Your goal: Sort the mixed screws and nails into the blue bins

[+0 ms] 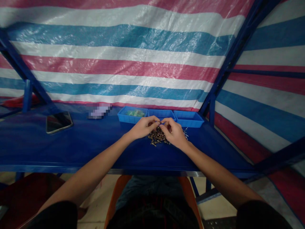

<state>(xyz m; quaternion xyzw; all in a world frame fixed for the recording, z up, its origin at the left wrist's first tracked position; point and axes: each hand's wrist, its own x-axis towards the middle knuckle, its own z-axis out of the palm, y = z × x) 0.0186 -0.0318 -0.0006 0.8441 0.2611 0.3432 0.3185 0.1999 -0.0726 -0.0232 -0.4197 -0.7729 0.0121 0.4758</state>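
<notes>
Over a pile of small brass-coloured metal parts on the blue table, my left hand and my right hand meet at the fingertips. Both hands are pinched closed around something small between them, too tiny to make out. Behind them stand three blue trays in a row. The left tray holds a clear greenish bag; the middle tray is partly hidden by my hands; the right tray shows a bare inside. Thin silvery pieces lie beside my right hand.
A phone lies on the left of the blue table, with a blurred pale item farther back. Striped sheeting hangs behind, between blue metal posts. An orange seat is below the front edge.
</notes>
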